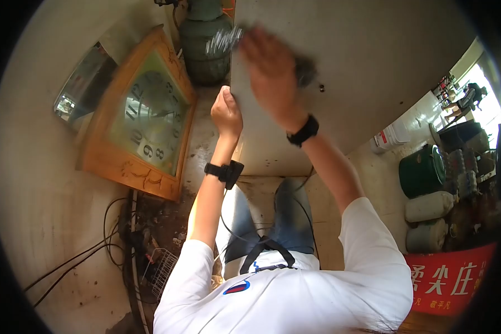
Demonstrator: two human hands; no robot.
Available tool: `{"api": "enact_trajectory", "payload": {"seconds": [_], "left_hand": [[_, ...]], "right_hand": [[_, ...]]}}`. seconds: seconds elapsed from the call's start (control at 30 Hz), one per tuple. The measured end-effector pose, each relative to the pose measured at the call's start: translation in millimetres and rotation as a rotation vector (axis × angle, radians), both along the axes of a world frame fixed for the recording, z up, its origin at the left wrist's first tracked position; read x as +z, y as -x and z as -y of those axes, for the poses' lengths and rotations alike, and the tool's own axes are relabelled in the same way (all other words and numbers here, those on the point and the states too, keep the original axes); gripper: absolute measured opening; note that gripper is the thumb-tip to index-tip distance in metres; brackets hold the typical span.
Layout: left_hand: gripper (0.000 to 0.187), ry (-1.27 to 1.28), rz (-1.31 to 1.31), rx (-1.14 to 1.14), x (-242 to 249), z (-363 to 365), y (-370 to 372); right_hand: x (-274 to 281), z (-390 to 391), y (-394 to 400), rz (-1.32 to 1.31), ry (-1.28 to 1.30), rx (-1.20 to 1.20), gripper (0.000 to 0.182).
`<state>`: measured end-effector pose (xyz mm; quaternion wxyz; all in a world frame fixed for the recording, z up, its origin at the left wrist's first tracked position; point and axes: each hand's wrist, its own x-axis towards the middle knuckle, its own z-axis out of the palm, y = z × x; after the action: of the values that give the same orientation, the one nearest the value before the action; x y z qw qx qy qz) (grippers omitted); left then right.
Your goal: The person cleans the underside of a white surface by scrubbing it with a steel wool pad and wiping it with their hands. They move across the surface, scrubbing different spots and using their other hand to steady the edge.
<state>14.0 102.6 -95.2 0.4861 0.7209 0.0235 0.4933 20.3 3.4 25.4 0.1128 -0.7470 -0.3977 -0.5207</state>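
A large grey panel [350, 50] with small holes fills the upper middle of the view. At its left edge is my left hand [227, 114], with curled fingers; whether they grip the edge or something small cannot be made out. Over the panel's upper left part, my right hand [270, 69] is smeared by motion, its fingers close together over a dark, blurred object [306, 71]. A shiny, streaked part [224, 42] shows just left of the right fingertips, near the panel's edge.
On the left, a wood-framed clock [131, 175] leans near a mirror [86, 80]. A gas cylinder [206, 53] stands behind the panel. Black cables [75, 261] and a wire basket [161, 270] lie lower left. At right are a white bucket [392, 137], green bin [422, 171] and red banner [451, 281].
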Motion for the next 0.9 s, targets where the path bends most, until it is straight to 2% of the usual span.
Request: {"api": "enact_trajectory", "payload": {"seconds": [0.07,0.1,0.13,0.2,0.3,0.33,0.37,0.43,0.47,0.57,0.6,0.7,0.73,0.9], "left_hand": [[0.031,0.136,-0.046,-0.142,-21,-10,-2],[0.029,0.206,-0.069,-0.215,-21,-13,3],[0.025,0.307,-0.116,-0.329,-21,-16,10],[0.024,0.275,-0.109,-0.334,-21,-17,11],[0.024,0.298,-0.104,-0.346,-24,-15,10],[0.024,0.319,-0.117,-0.352,-24,-15,10],[0.025,0.339,-0.13,-0.359,-25,-16,12],[0.025,0.325,-0.107,-0.362,-25,-16,12],[0.025,0.349,-0.095,-0.37,-27,-14,14],[0.024,0.285,-0.101,-0.363,-26,-15,16],[0.024,0.272,-0.132,-0.364,-27,-16,18],[0.023,0.271,-0.145,-0.347,-33,-15,15],[0.023,0.268,-0.138,-0.345,-33,-14,15],[0.023,0.272,-0.119,-0.307,-41,-15,12]], "right_hand": [[-64,5,0,0.06,0.154,0.027,0.036],[-71,5,9,0.089,0.233,0.039,0.037],[-69,6,8,0.069,0.22,0.03,0.037],[-50,8,11,0.02,0.187,0.013,0.037],[15,-12,4,0.162,0.012,-0.08,0.032],[9,-16,2,0.159,-0.009,-0.056,0.034],[-5,-14,5,0.148,0.076,-0.078,0.035],[-47,-8,13,0.134,0.249,-0.119,0.038],[-76,-3,3,0.153,0.247,-0.059,0.041],[-44,-4,12,0.037,0.189,-0.041,0.036],[-16,-6,12,0.017,0.093,-0.024,0.032],[17,-15,-7,0.188,-0.123,0.034,0.029],[8,-12,-4,0.143,-0.054,-0.038,0.031],[-80,16,6,0.084,0.261,-0.031,0.032]]}}
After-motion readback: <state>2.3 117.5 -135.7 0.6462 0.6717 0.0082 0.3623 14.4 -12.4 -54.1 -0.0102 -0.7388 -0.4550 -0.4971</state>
